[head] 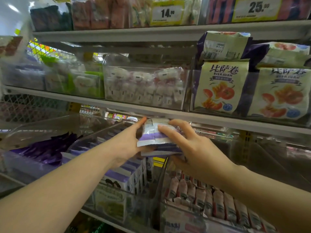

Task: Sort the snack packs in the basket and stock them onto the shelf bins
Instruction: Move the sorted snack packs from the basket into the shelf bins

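Hands, left hand and right hand, grip purple snack packs.

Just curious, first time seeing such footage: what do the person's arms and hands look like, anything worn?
Nothing worn that shows. The left arm and right arm are bare, with no sleeve in view. The left hand and right hand show no glove, ring or watch.

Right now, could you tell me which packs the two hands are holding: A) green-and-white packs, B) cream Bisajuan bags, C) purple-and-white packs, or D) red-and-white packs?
C: the left hand and the right hand both grip the purple-and-white packs between them.
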`<act>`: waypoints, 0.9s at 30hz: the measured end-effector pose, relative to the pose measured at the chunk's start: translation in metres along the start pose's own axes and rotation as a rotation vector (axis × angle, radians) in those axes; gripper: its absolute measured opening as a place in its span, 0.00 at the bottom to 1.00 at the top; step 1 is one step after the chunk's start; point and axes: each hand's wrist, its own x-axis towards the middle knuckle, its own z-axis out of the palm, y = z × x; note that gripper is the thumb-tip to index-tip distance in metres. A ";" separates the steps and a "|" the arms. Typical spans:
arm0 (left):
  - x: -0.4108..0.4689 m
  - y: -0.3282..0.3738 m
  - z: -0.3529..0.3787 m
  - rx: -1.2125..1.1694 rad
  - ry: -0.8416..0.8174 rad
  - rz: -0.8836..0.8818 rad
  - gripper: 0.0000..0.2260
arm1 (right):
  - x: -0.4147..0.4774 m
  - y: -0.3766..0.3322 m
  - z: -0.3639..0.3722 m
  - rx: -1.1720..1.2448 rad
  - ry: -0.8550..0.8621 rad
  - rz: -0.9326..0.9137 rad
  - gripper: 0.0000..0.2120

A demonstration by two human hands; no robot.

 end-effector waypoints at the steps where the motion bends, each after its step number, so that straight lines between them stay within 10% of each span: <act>1: 0.000 -0.001 -0.001 -0.007 -0.008 -0.012 0.42 | 0.001 0.001 0.000 0.006 0.002 -0.004 0.36; 15: 0.018 -0.018 -0.024 -0.393 -0.011 -0.064 0.26 | 0.036 0.004 0.023 0.346 -0.096 0.282 0.32; 27: 0.028 -0.034 -0.028 0.890 -0.013 0.138 0.16 | 0.100 0.053 0.062 0.168 -0.598 0.240 0.18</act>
